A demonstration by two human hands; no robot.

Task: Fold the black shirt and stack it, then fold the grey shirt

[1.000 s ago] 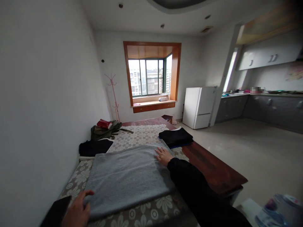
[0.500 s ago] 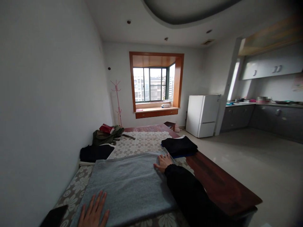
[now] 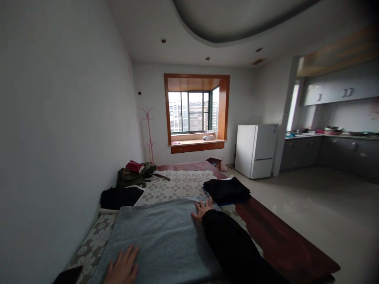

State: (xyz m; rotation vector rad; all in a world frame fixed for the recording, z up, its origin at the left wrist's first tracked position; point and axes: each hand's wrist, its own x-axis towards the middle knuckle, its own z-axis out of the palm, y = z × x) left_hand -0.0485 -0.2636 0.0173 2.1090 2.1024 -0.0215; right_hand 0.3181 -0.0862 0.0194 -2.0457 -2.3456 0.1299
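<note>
A grey piece of cloth [image 3: 161, 232], perhaps a folded garment, lies spread flat over the patterned tablecloth. My left hand [image 3: 122, 266] rests on its near left part, fingers spread, with the lower hand cut off by the frame's edge. On the far right corner of the cloth lies my right hand [image 3: 203, 211], palm down and fingers apart, the arm in a black sleeve. Just beyond that hand sits a folded black stack of clothes [image 3: 226, 189]. Another dark folded garment [image 3: 120, 197] lies past the far left corner of the cloth.
A green backpack [image 3: 137, 175] with a red item [image 3: 135, 166] on top stands by the left wall. A dark flat object [image 3: 68, 275] lies at the near left. The reddish wooden tabletop [image 3: 284, 228] shows at right. Farther off are a fridge [image 3: 256, 152] and a coat rack [image 3: 149, 136].
The view has tilted up a little, so the room sits lower in the picture. My left hand has slid slightly right over the grey cloth; my right hand stays at the far right corner.
</note>
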